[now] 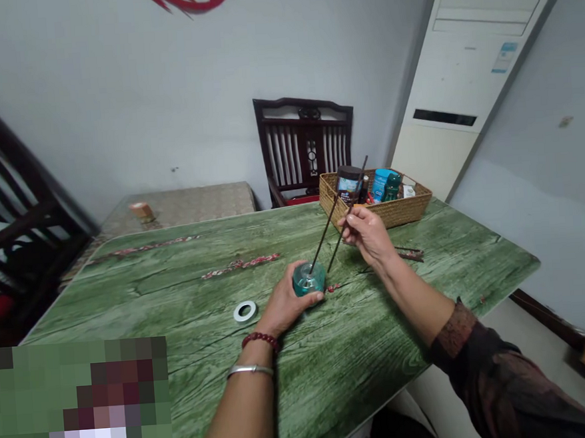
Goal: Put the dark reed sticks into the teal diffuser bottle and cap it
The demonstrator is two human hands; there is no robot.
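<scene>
My left hand (289, 299) is wrapped round a small glass bottle (309, 282) holding teal liquid, which stands on the green table. One dark reed stick (324, 235) leans up out of the bottle's neck. Pinched in my right hand (366, 230) is a second dark stick (335, 249); its lower end is just right of the bottle, apart from the neck. A silver ring-shaped cap (245, 312) lies flat to the left of my left hand. More dark sticks (409, 253) rest on the table, partly hidden behind my right wrist.
A wicker basket (407, 211) with jars and bottles stands at the table's back right. Behind the green table (188, 306) are a dark wooden chair (312, 144) and a lower table with an orange-white object (142, 212). Pixel blocks cover the lower left corner.
</scene>
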